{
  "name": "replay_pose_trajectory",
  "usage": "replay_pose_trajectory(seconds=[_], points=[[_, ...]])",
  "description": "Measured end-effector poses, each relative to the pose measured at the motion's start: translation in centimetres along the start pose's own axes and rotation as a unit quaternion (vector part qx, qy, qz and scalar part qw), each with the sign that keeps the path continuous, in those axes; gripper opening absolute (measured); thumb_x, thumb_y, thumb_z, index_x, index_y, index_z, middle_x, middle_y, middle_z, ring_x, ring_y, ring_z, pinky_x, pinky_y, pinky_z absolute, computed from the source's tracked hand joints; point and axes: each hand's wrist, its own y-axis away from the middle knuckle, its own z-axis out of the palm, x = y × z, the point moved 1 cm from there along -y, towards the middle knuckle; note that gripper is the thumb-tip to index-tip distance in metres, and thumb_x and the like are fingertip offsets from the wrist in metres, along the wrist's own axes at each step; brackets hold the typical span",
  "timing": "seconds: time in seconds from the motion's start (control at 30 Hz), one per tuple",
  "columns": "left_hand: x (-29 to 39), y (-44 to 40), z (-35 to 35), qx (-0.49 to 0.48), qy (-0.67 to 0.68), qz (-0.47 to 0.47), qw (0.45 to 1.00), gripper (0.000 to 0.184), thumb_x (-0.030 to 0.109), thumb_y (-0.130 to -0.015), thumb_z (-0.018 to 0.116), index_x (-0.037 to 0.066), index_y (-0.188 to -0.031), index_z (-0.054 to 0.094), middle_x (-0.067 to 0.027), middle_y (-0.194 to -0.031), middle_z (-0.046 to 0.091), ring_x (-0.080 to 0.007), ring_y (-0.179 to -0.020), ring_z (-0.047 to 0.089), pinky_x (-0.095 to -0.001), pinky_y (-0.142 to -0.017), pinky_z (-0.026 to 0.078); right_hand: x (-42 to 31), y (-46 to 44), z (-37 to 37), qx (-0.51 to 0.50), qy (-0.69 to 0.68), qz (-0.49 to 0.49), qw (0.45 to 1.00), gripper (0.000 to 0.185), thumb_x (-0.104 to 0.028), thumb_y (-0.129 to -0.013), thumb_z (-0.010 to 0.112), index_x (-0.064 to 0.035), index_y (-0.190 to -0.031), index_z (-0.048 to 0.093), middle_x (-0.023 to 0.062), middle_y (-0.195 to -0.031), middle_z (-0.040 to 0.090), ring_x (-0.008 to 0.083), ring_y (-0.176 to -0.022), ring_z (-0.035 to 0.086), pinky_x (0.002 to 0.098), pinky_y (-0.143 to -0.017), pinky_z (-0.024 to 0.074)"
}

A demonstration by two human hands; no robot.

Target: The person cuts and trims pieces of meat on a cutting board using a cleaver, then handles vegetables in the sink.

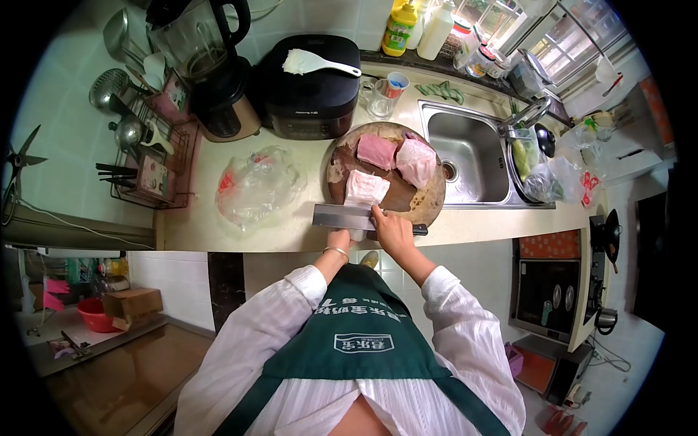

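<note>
A round wooden board (419, 202) on the counter bears a pale slab of meat (366, 188) near its front, with a pink piece (376, 151) and a larger whitish-pink piece (416, 163) behind. A cleaver (343, 216) lies across the board's front edge, blade to the left and black handle to the right. My right hand (393, 230) is closed on the cleaver near where blade and handle meet. Just below the blade is my left hand (339, 240), its fingers mostly hidden behind the cleaver.
A crumpled plastic bag (260, 186) lies left of the board. Behind stand a rice cooker (311, 91) with a rice paddle on top, a blender (218, 94) and a glass mug (379, 102). A steel sink (471, 156) is at the right; a utensil rack (153, 160) at the left.
</note>
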Motion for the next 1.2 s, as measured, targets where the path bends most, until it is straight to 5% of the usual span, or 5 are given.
replay_pose_trajectory(seconds=[0.27,0.37,0.57,0.67,1.2], points=[[0.5,0.2,-1.1,-0.062,-0.15,0.013,0.987,0.035,0.013,-0.093,0.051,-0.003,-0.124,0.045,-0.0145,-0.119,0.052,-0.0248,-0.099,0.059,-0.0353,-0.08,0.054,-0.8,-0.1,1.6,-0.056,0.032,0.0,0.998,0.02,-0.03,-0.092,0.049,-0.0155,-0.106,0.048,0.0138,-0.062,0.06,0.0323,-0.054,0.062,0.0446,-0.046,0.0465],[0.1,-0.1,-1.0,-0.057,-0.099,0.034,0.993,0.03,0.01,-0.091,0.052,-0.006,-0.116,0.051,-0.0127,-0.109,0.057,-0.023,-0.088,0.062,-0.0326,-0.066,0.054,-1.4,-0.4,2.5,-0.008,0.057,-0.021,0.998,0.022,-0.031,-0.091,0.049,-0.017,-0.109,0.05,0.0113,-0.067,0.061,0.0301,-0.055,0.063,0.0414,-0.045,0.0477],[1.4,2.3,-0.8,-0.088,-0.015,-0.004,0.996,0.02,-0.003,-0.089,0.042,-0.008,-0.106,0.052,-0.0125,-0.098,0.058,-0.0205,-0.081,0.059,-0.0378,-0.075,0.054,1.1,1.1,1.9,-0.013,0.058,0.003,0.998,0.019,-0.032,-0.092,0.05,-0.0164,-0.102,0.05,0.0117,-0.065,0.06,0.0307,-0.056,0.063,0.0432,-0.046,0.0474],[-0.6,-0.7,-2.4,-0.226,-0.027,0.004,0.974,0.016,0.008,-0.094,0.047,-0.007,-0.098,0.053,-0.0096,-0.082,0.057,-0.0172,-0.069,0.056,-0.0362,-0.072,0.055,-0.4,0.4,2.1,-0.007,0.065,-0.005,0.998,0.019,-0.032,-0.092,0.049,-0.0161,-0.102,0.049,0.0118,-0.066,0.06,0.031,-0.056,0.063,0.0432,-0.046,0.0474],[0.0,1.5,-1.1,-0.256,-0.008,-0.012,0.967,0.01,0.008,-0.094,0.048,0.001,-0.097,0.052,-0.0047,-0.081,0.053,-0.0124,-0.063,0.047,-0.0354,-0.072,0.051,-2.1,-0.9,3.9,0.039,0.065,-0.04,0.996,0.022,-0.031,-0.092,0.049,-0.0182,-0.109,0.049,0.01,-0.065,0.06,0.0291,-0.054,0.063,0.0423,-0.046,0.0477]])
